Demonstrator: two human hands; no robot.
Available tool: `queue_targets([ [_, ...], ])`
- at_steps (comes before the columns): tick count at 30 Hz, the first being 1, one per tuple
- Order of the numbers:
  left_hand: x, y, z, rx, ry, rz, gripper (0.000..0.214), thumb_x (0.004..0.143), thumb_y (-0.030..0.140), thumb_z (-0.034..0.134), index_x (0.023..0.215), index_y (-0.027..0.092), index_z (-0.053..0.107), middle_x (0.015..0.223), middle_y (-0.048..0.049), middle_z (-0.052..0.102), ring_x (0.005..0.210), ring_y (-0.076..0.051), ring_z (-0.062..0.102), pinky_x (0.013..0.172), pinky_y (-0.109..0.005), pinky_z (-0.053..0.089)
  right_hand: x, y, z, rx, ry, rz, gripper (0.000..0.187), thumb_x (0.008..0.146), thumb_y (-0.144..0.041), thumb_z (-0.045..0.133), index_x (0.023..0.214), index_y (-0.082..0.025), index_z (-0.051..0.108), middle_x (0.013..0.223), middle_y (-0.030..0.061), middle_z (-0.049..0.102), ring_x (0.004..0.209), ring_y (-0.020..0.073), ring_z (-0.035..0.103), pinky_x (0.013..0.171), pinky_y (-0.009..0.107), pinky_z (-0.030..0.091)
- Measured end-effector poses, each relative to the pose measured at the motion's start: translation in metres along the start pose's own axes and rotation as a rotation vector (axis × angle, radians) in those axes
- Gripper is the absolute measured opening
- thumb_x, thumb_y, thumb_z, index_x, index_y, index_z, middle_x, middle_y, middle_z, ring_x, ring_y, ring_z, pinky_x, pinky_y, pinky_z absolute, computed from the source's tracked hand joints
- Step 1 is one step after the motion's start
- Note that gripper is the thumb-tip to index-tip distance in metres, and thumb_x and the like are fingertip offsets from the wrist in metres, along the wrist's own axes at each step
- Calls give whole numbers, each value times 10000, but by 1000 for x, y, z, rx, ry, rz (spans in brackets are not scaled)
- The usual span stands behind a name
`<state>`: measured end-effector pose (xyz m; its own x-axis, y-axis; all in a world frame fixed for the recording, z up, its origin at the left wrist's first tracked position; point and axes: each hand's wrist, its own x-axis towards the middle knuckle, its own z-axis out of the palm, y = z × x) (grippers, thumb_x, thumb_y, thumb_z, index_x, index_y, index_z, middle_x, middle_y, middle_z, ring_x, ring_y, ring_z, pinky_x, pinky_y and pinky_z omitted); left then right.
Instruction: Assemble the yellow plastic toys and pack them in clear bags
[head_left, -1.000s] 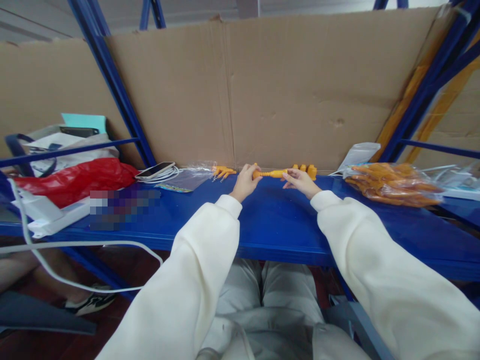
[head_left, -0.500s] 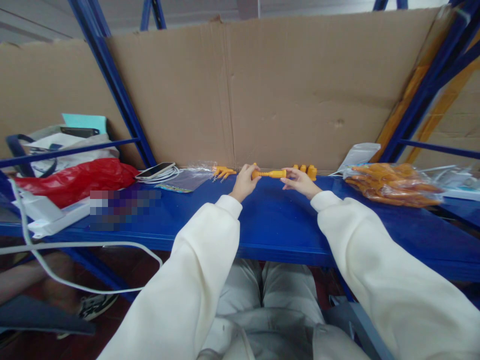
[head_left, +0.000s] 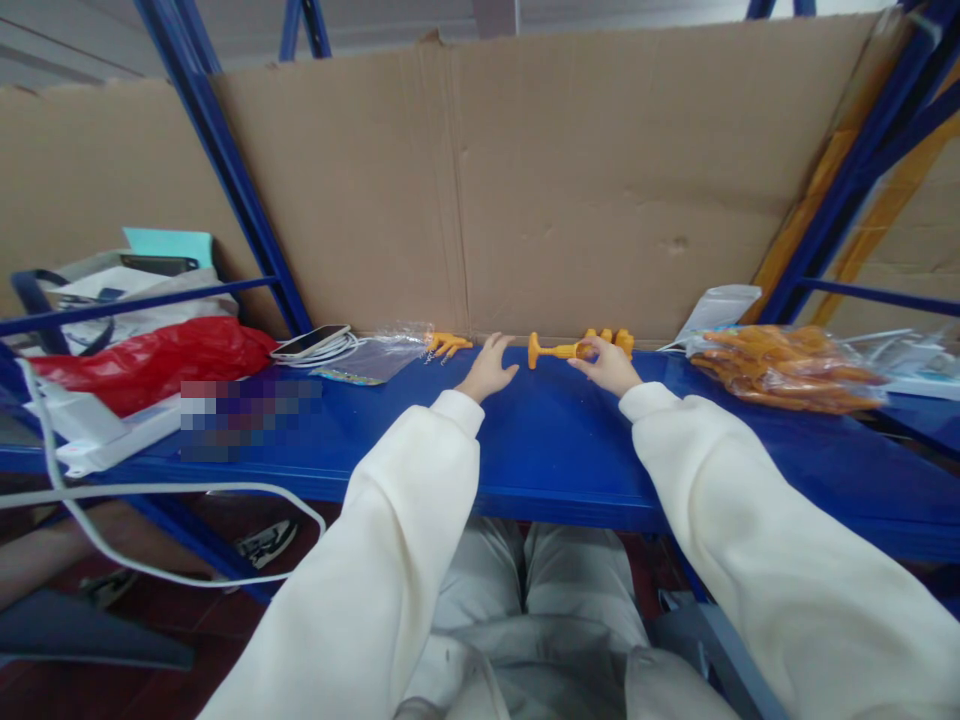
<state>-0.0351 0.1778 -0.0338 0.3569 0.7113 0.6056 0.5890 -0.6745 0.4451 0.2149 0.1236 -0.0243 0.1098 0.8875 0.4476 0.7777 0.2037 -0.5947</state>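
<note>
My right hand [head_left: 609,367] pinches one end of a short orange plastic rod [head_left: 551,350] with a flared left end, held just above the blue shelf [head_left: 540,440]. My left hand [head_left: 487,368] rests on the shelf a little to the left of the rod, fingers loosely spread, holding nothing. Behind my right hand lies another orange part [head_left: 616,338] against the cardboard. A small orange claw-shaped piece [head_left: 446,345] lies left of my left hand.
A clear bag of orange parts [head_left: 784,368] sits at the right. A phone [head_left: 309,341] on a coiled white cable, a clear packet [head_left: 371,358], a red bag [head_left: 154,360] and a white power strip [head_left: 90,430] lie left. Cardboard [head_left: 562,180] backs the shelf. Someone's leg and shoe [head_left: 262,543] show below.
My left hand has let go of the orange rod and dropped to the shelf. The rod now stays in my right hand alone, shifted slightly right. The shoe below moved right.
</note>
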Motion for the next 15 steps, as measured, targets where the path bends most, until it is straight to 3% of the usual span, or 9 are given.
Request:
queue_targets([
  [3, -4, 1, -6, 182, -10, -295, 445, 801, 187, 695, 1241, 201, 633, 1449, -185, 548, 1440, -367, 462, 1210, -600, 332, -4, -3, -9, -251, -9, 69, 504, 901, -592, 624, 1098, -146, 753, 1013, 192, 754, 1034, 398, 722, 917, 514, 570],
  [6, -10, 2, -15, 348, -47, -556, 513, 816, 252, 682, 1318, 202, 593, 1554, -227, 468, 1527, -422, 316, 1206, -704, 232, -5, -1, -11, -368, -57, 82, 630, 918, -697, 519, 1055, -140, 779, 996, 230, 754, 1070, 439, 707, 911, 511, 564],
  [10, -14, 1, -23, 407, -66, -682, 579, 889, 338, 576, 1444, 185, 507, 1643, -227, 364, 1578, -398, 203, 1220, -728, 134, -4, 5, -7, -434, -91, 58, 678, 916, -710, 509, 1143, -124, 764, 1006, 242, 753, 1085, 434, 705, 918, 490, 568],
  [15, -15, -4, -27, 395, -83, -740, 546, 929, 332, 498, 1458, 199, 532, 1642, -186, 390, 1576, -375, 226, 1232, -707, 159, -9, -2, -4, -456, -166, 124, 668, 921, -677, 533, 1184, -102, 746, 1095, 274, 729, 1149, 451, 682, 978, 497, 542],
])
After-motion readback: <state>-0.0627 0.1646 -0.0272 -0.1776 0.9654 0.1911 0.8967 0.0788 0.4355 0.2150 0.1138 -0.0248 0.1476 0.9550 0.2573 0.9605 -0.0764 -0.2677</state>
